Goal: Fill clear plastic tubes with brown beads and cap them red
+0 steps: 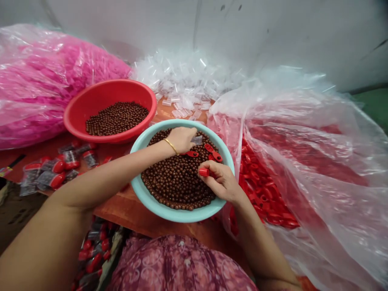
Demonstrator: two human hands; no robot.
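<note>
A pale blue basin (pixel 137 190) full of small brown balls (pixel 176 182) stands in front of me. Over its far side, my left hand (pixel 182 139) grips a small clear plastic container (pixel 197 140), down close to the balls. My right hand (pixel 220 180) pinches a red plastic cap (pixel 204 172) above the right part of the basin. Red plastic pieces (pixel 214 153) lie on the balls between and beyond my hands. Another red piece (pixel 191 154) shows just below my left hand.
Behind left, a red basin (pixel 110 87) holds more brown balls. Filled red-capped containers (pixel 54 173) lie at left; more (pixel 93 250) sit below the table edge. Clear containers (pixel 184 76) are heaped behind. A pink-filled bag (pixel 54 81) and a bag of red pieces (pixel 263 190) flank everything.
</note>
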